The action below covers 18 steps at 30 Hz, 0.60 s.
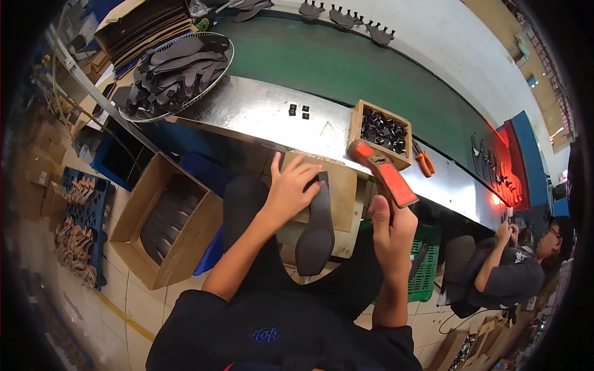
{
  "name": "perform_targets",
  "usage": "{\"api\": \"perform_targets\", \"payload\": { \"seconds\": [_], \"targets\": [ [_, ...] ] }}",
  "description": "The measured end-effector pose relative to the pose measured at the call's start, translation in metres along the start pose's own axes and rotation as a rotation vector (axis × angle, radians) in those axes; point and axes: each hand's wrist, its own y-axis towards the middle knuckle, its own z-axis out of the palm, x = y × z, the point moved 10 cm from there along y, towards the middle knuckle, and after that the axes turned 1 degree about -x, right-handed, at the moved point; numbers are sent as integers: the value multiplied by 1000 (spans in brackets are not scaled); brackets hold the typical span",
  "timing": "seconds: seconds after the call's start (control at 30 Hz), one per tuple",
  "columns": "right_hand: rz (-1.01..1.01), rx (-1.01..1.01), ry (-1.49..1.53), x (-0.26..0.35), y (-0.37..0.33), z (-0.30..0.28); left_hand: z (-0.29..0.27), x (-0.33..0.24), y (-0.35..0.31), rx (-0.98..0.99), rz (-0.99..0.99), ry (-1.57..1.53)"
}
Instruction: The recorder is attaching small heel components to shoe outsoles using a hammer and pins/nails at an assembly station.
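Observation:
A dark grey shoe insole (316, 244) lies lengthwise over a worn tan board (341, 191) in front of me, its wide end toward my body. My left hand (289, 190) is at its narrow far end, thumb and forefinger closed around the edge and a small black spot there; the other fingers stretch out over the board. Whether that black spot is a separate piece, I cannot tell. My right hand (395, 238) grips the handle of a hammer with a worn red head (383, 173), raised to the right of the insole.
Beyond the board, a metal ledge (260, 102) carries small black pieces (299, 111), a wooden box (355, 127) of black parts and orange-handled pliers (425, 164). A wire basket (230, 62) of insoles stands left; a green conveyor (297, 55) runs behind. A co-worker (513, 272) sits at right.

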Motion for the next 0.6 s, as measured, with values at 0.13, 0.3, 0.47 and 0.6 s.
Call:
{"api": "perform_targets", "payload": {
  "seconds": [0.13, 0.3, 0.47, 0.6],
  "targets": [
    [-89, -10, -39, -6, 18, 11, -25, -33, -19, 104, 34, -558],
    [-326, 292, -407, -32, -3, 87, -60, -85, -50, 391, -160, -990],
    [-417, 388, -275, -8, -2, 81, -67, -96, -62, 439, -219, -1122],
    [-285, 699, 574, 31, -19, 45, -52, -111, -73, 580, -240, -1308]
  ]
}}
